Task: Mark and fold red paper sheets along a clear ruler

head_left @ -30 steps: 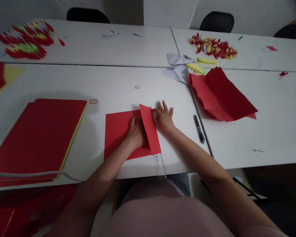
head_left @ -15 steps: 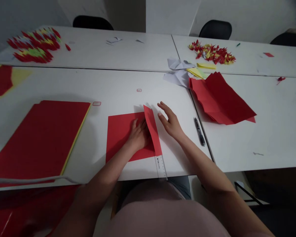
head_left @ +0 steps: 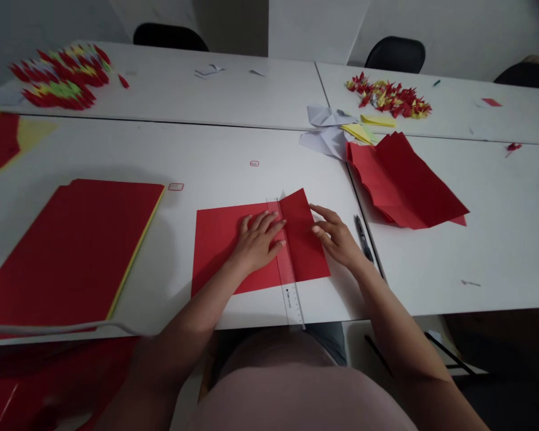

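Note:
A red paper sheet (head_left: 220, 251) lies flat on the white table (head_left: 233, 149), its right part folded into a flap (head_left: 306, 239). A clear plastic ruler (head_left: 291, 293) runs along the fold and overhangs the table's front edge. My left hand (head_left: 256, 242) rests flat on the sheet, fingertips reaching the ruler. My right hand (head_left: 336, 236) has its fingertips at the flap's right edge. A black pen (head_left: 363, 238) lies just beyond my right hand.
To the left lies a stack of red paper (head_left: 72, 251) with yellow beneath. To the right are loose folded red sheets (head_left: 408, 182). Beyond them lie white and yellow paper pieces (head_left: 327, 134). Heaps of small red and yellow origami cranes (head_left: 388, 96) stand on the far table.
The raised red flap now lies flat to the right, uncovering the ruler. My right hand has moved right and down to the flap's edge. My left hand has shifted slightly toward the ruler.

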Action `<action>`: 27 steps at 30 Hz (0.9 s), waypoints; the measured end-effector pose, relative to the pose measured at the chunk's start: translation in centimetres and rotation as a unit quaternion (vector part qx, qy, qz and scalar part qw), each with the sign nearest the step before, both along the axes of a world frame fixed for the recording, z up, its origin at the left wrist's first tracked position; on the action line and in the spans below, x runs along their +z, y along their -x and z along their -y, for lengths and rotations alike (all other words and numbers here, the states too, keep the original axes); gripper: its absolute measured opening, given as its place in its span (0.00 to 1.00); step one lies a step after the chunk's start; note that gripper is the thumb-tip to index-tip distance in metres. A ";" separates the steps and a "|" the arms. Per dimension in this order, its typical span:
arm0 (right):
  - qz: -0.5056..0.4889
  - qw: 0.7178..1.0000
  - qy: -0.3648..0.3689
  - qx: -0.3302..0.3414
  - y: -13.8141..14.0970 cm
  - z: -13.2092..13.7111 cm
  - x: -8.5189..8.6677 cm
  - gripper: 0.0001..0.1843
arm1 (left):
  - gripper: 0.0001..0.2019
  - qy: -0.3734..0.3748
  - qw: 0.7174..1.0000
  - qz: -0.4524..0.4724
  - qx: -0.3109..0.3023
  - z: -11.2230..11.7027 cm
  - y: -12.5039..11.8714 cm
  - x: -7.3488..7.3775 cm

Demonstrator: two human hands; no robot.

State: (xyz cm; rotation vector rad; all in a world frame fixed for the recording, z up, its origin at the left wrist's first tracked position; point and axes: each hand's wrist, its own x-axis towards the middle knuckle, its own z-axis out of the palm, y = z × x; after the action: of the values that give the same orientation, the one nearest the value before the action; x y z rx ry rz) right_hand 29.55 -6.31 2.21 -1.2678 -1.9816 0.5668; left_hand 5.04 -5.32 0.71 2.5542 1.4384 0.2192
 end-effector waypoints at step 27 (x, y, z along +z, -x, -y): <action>-0.100 0.975 0.168 -0.108 0.2 -0.4 -2.5 0.19 | 0.28 0.059 0.997 0.038 0.025 -0.7 1.2 0.8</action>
State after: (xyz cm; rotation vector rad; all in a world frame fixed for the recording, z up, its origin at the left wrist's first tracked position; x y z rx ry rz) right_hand 29.39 -5.89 -0.25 -1.5391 -1.6013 0.9094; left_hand 3.88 -4.60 1.48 2.3920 1.4438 0.2298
